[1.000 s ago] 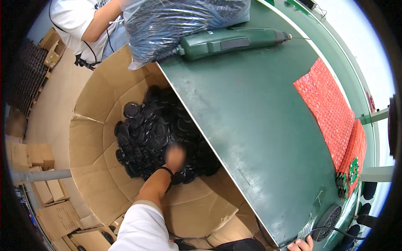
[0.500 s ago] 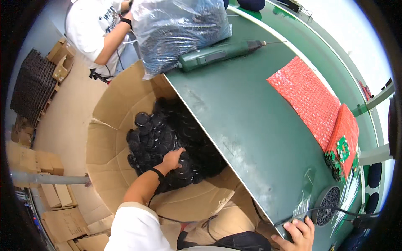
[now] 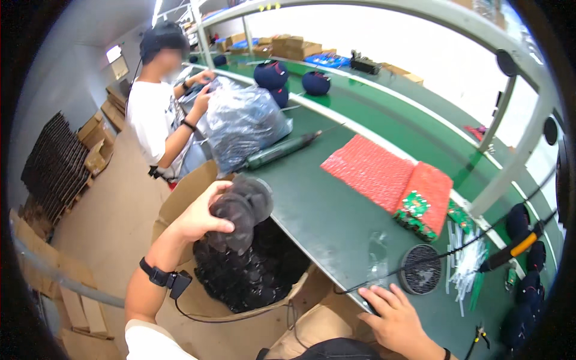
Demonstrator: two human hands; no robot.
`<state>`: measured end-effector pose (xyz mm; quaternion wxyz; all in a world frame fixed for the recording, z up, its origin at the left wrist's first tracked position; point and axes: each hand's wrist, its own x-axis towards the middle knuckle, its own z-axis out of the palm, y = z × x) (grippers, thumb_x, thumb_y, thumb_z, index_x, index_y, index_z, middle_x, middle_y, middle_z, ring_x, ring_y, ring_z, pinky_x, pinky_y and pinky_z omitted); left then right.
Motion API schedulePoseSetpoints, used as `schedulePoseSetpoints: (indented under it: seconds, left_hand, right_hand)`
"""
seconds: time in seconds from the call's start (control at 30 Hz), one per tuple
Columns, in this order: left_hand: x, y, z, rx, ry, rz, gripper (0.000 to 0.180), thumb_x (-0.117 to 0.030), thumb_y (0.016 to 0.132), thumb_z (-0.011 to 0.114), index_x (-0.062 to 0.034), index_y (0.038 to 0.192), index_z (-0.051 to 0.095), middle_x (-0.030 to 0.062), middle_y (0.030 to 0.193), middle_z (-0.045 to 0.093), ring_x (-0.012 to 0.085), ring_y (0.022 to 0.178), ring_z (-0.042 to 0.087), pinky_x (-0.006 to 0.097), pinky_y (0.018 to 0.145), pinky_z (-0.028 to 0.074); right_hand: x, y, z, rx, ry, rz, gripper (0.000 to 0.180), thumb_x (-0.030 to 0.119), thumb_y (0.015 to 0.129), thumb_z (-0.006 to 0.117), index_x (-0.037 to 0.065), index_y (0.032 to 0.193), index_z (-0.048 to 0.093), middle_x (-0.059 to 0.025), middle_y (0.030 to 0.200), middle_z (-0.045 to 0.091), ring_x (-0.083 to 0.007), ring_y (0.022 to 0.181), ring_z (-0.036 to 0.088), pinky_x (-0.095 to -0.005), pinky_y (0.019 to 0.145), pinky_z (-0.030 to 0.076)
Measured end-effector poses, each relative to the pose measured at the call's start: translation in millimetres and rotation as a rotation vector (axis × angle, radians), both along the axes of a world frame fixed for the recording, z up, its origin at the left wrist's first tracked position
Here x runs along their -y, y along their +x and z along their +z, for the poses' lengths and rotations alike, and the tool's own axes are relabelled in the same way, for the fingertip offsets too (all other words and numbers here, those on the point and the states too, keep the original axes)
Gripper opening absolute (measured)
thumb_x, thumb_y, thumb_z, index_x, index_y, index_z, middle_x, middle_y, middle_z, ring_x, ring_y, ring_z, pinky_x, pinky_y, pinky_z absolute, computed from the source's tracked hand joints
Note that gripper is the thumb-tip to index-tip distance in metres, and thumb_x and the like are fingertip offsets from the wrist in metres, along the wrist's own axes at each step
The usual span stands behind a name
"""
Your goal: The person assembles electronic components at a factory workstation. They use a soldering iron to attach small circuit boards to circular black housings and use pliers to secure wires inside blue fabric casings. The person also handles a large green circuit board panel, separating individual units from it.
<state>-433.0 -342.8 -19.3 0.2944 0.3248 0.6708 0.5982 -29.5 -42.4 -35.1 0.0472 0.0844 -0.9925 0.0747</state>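
Black round parts (image 3: 239,219): pinched in the left hand (image 3: 199,213), just left of centre (above a cardboard box (image 3: 183,189)).
Right hand (image 3: 397,315): lower right, at the table (image 3: 327,213) edge; grip cannot be told.
White shirt (image 3: 151,120): upper left, print too blurred to read.

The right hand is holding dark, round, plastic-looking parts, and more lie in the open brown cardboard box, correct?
Wrong hand: the head view shows the left hand holding the dark, round, plastic-looking parts, while the right hand is at the green bench. More lie in the open brown cardboard box.
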Motion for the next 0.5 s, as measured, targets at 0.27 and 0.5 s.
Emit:
schedulePoseSetpoints:
  seconds: [0.27, 0.5]
  left_hand:
    - [-277.7, -18.3, 2.2, -0.07, -0.156, 0.05, 0.097, -0.008, 0.073, 0.095, 0.0019, 0.152, 0.039, 0.021, 0.131, 0.064, 0.027, 0.119, 0.066, 0.04, 0.101, 0.056]
    - [-333.7, 9.9, -6.3, -0.95, -0.608, 0.212, 0.068, -0.046, 0.083, 0.084, -0.0118, 0.138, 0.065, 0.0186, 0.143, 0.059, 0.0394, 0.128, 0.059, 0.051, 0.106, 0.05]
  right_hand:
    - [8.5, 38.0, -14.1, -0.026, 0.062, -0.077, 0.023, 0.022, 0.088, 0.068, 0.017, 0.108, 0.077, -0.0077, 0.161, 0.048, -0.0277, 0.146, 0.046, -0.0547, 0.12, 0.038]
    - [20.3, 151.5, -4.5, -0.225, -0.252, -0.471, 0.022, 0.003, 0.083, 0.07, 0.007, 0.104, 0.072, -0.0175, 0.144, 0.061, -0.0379, 0.138, 0.055, -0.0539, 0.117, 0.043]
